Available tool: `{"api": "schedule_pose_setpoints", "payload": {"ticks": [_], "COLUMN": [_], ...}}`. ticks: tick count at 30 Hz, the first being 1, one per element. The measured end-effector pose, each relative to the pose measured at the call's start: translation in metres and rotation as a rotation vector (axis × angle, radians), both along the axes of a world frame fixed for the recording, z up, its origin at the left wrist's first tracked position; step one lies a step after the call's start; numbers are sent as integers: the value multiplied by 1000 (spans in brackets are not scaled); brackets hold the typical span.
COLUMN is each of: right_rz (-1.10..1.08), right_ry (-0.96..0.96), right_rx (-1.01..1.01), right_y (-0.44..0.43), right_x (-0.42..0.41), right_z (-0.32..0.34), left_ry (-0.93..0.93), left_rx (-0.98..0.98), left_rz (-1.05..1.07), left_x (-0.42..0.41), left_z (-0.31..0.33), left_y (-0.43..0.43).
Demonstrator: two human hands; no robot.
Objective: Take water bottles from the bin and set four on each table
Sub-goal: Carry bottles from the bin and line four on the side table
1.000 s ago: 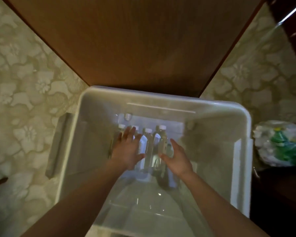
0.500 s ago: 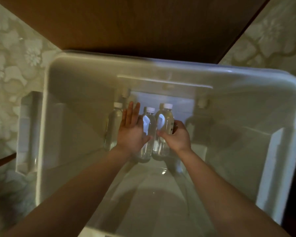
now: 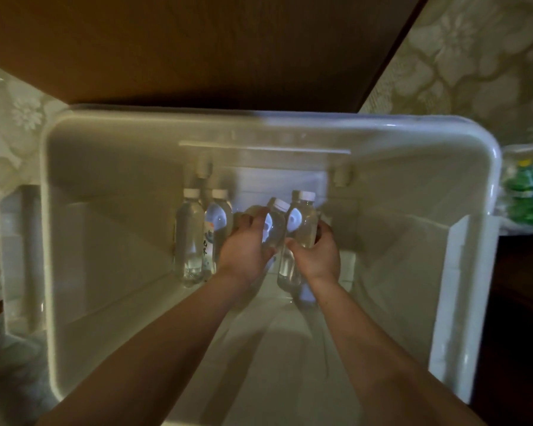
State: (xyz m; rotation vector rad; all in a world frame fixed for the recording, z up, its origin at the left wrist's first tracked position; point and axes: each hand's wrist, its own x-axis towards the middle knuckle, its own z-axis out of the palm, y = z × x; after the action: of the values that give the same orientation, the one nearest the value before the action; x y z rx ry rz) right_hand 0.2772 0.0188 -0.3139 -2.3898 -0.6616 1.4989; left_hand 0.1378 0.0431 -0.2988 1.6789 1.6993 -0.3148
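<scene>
Each hand grasps one bottle inside the bin (image 3: 462, 247): the left hand (image 3: 243, 252) wraps the tilted bottle (image 3: 273, 229), the right hand (image 3: 319, 256) the upright bottle (image 3: 302, 226). Best to lift both straight up, fingers clenched round the middles, clear of the two bottles (image 3: 202, 235) left standing.

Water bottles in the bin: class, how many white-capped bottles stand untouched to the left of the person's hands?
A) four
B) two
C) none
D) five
B: two capped bottles stand side by side against the bin's far wall with no hand on them, while the left hand and the right hand each close around another bottle further right.
</scene>
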Motion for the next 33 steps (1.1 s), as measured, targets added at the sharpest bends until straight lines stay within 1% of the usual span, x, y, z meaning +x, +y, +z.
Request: {"api": "schedule_pose_setpoints", "payload": {"ticks": [4, 7, 11, 15, 22, 26, 29, 33], "right_rz": [7, -7, -8, 1, 183, 366, 490, 654], "right_ry": [1, 37, 103, 198, 368, 477, 565, 597], "right_rx": [5, 2, 32, 62, 153, 208, 242, 271], "right_y": [-2, -4, -4, -1, 13, 23, 27, 20], "right_x": [1, 2, 2, 1, -12, -32, -55, -98], "right_z": [2, 10, 36, 78, 171, 230, 270, 312], "left_ry": [-117, -220, -396, -511, -622, -696, -754, -828], "left_rx": [-17, -35, -72, -48, 62, 159, 231, 340], "left_rz": [93, 241, 503, 665, 819, 898, 1008, 1120], "left_x": [-10, -14, -17, -25, -66, -101, -129, -162], "left_z": [-4, 5, 38, 85, 180, 237, 273, 313], "left_y": [-1, -3, -9, -14, -33, -53, -74, -114]}}
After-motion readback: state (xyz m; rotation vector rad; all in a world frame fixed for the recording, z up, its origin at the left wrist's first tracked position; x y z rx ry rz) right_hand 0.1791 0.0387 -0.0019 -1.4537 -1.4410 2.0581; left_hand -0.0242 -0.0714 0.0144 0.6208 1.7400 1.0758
